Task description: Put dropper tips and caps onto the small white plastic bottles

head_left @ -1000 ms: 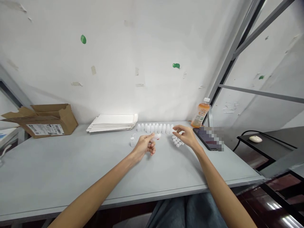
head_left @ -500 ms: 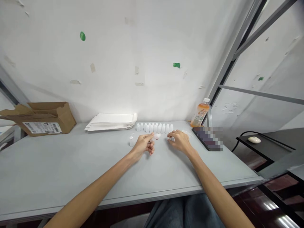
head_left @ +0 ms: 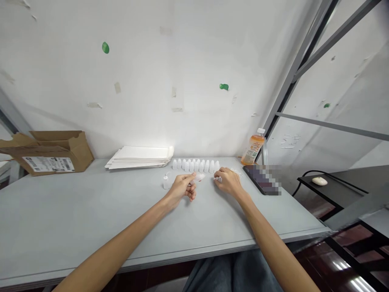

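Note:
My left hand [head_left: 182, 188] is closed round a small translucent white bottle [head_left: 199, 177], whose end sticks out past the thumb toward the right. My right hand [head_left: 228, 180] rests low over the table with its fingers curled on a small clear piece [head_left: 217, 178], too small to name. Behind both hands stand several small white plastic bottles [head_left: 197, 165] in close rows. To the left of my left hand, a single white bottle with a thin tip [head_left: 166, 181] stands upright, apart from the rows. More small clear pieces [head_left: 238, 172] lie behind my right hand, partly hidden.
A stack of white sheets or envelopes [head_left: 139, 157] lies against the wall, with an open cardboard box [head_left: 57, 154] farther left. To the right are an orange drink bottle [head_left: 253, 148] and a dark phone [head_left: 258, 180]. A white mouse [head_left: 319, 181] sits on a black side stand.
The whole view has shifted slightly. Both hands keep nearly the same places, the left still on its bottle and the right still curled over the small clear piece.

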Available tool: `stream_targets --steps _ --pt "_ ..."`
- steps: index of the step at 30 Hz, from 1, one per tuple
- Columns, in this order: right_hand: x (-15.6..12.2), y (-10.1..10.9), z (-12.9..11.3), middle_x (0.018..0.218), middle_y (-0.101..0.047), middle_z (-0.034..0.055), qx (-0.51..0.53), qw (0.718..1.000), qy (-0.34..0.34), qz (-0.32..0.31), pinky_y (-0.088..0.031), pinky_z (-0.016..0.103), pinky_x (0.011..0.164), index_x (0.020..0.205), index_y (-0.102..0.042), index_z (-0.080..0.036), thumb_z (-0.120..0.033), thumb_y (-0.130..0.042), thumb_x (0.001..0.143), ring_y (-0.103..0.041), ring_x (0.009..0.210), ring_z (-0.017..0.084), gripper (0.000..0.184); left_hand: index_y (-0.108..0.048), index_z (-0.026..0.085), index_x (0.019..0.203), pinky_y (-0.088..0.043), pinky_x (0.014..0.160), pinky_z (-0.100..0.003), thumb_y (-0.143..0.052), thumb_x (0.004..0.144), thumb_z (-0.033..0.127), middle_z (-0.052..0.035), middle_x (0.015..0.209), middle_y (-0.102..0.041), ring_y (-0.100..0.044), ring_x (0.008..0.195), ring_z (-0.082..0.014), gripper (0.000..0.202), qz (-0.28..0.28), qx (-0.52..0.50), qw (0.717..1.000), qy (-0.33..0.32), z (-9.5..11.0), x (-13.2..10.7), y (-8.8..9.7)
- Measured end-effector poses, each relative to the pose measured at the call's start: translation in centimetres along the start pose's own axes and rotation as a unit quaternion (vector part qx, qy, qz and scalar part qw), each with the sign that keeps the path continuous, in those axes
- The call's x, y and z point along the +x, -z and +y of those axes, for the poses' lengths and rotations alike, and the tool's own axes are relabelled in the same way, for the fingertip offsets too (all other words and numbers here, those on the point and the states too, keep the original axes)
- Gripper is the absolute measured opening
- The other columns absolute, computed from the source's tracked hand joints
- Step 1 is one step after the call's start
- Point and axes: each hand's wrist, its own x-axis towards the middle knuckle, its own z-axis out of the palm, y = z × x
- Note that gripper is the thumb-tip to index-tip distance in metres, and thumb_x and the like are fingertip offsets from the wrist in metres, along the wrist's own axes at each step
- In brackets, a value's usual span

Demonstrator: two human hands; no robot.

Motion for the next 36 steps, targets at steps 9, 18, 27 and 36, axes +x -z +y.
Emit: stream_targets --steps 9,18,27,36 --pt "-0.2 -0.3 0.3 0.101 -0.064 0.007 0.024 0.999 -0.005 0.041 -0.032 0.026 0.059 0.094 -0.072 -0.021 -0.021 -0.059 0.078 -0.058 0.09 0.02 0.02 -0.046 0.017 0.072 -0.04 0.037 -0.023 -0.062 0.079 0.056 0.0063 0.055 -0.043 -0.051 0.039 -0.0102 0.042 0.009 0.009 1.0 0.003 0.0 -0.1 -0.1" --pt "-0.1 0.6 -2.2 0.09 -0.068 0.0055 0.399 0.912 0.015 0.087 -0.04 0.025 0.057 0.088 -0.07 -0.019 -0.037 -0.052 0.086 -0.059 0.07 0.014 0.025 -0.052 0.016 0.075 -0.04 0.036 -0.02 -0.061 0.08 0.055 0.0041 0.061 -0.047 -0.054 0.042 -0.01 0.04 0.025 0.067 0.997 -0.035 -0.1 0.0 -0.3" --pt "-0.4 0.9 -3.7 0.069 -0.064 0.0044 0.594 0.803 0.009 -0.047 -0.037 0.019 0.042 0.081 -0.07 -0.014 -0.05 -0.064 0.078 -0.056 0.058 0.013 0.036 -0.064 0.014 0.103 -0.04 0.035 -0.017 -0.057 0.082 0.054 0.0023 0.07 -0.05 -0.056 0.043 -0.0086 0.045 0.027 0.17 0.982 -0.079 -0.7 0.2 -0.6" --pt "0.0 0.2 -3.0 0.057 -0.061 0.0019 0.577 0.817 -0.02 0.001 -0.033 0.02 0.042 0.07 -0.069 -0.014 -0.044 -0.059 0.081 -0.047 0.047 0.009 0.033 -0.061 0.015 0.101 -0.039 0.034 -0.018 -0.052 0.085 0.057 0.0052 0.063 -0.048 -0.057 0.036 -0.01 0.046 -0.055 0.191 0.978 -0.064 -0.8 -0.1 -1.0"
